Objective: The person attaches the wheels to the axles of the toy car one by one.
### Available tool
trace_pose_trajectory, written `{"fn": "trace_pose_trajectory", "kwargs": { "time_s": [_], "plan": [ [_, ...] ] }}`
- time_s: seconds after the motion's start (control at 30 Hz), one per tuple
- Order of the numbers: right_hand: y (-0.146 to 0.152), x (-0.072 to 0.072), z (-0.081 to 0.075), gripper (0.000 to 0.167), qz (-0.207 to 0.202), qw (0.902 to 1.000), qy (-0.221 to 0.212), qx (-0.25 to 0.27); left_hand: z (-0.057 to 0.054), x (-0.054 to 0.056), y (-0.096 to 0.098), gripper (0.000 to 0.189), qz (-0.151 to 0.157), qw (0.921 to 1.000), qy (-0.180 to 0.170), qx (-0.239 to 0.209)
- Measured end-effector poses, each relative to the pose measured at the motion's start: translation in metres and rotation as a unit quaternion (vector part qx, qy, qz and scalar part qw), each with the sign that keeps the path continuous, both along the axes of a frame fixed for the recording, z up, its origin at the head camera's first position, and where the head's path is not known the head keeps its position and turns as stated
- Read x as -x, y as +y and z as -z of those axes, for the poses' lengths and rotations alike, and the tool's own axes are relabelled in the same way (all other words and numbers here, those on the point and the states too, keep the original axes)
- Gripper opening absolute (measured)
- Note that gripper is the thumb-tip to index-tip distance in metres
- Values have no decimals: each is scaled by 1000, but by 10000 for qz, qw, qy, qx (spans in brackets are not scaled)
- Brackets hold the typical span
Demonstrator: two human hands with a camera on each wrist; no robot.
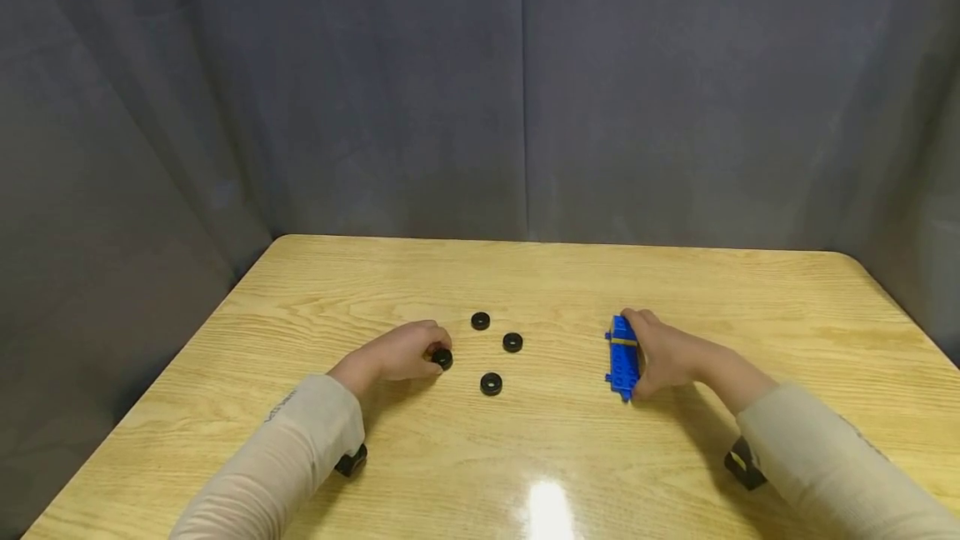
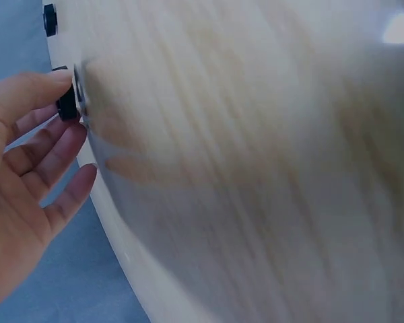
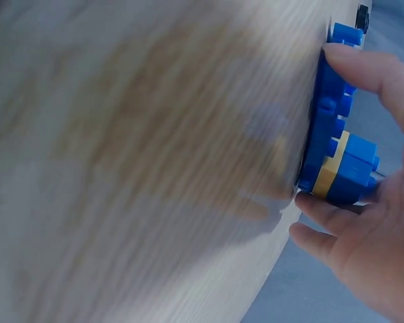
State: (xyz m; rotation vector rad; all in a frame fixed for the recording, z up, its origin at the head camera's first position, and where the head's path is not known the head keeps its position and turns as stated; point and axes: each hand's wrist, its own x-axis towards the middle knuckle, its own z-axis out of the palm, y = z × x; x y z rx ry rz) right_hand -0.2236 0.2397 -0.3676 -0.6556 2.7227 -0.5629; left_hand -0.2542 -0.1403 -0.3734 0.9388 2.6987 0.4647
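Observation:
My left hand [image 1: 405,351] pinches a small black toy wheel [image 1: 442,358] between thumb and fingertips, at or just above the tabletop. In the left wrist view that wheel [image 2: 66,101] stands on edge by the thumb, with the other fingers spread below. Over on the right, my right hand [image 1: 667,357] grips a blue toy-brick vehicle base [image 1: 622,361] by its two ends. Small pegs stick out from its left side. The right wrist view shows studs on the base [image 3: 326,94] and a blue block with a yellow layer [image 3: 331,165] at one end.
Three more black wheels lie between the hands: a far one [image 1: 481,321], a middle one [image 1: 512,342] and a near one [image 1: 491,383]. The wooden table [image 1: 570,432] ends at a grey curtain [image 1: 390,107]. Black devices hang under both wrists.

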Motion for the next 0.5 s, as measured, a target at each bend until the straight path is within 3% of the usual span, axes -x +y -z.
{"fn": "trace_pose_trajectory", "kwargs": {
  "time_s": [0.23, 0.5],
  "plan": [
    [3, -2, 0, 113, -88, 9997, 228, 66, -2, -4, 2, 23, -6, 10000, 45, -78],
    [0, -8, -5, 113, 137, 9974, 538, 470, -6, -11, 3, 28, -207, 9986, -23, -490]
  ]
}}
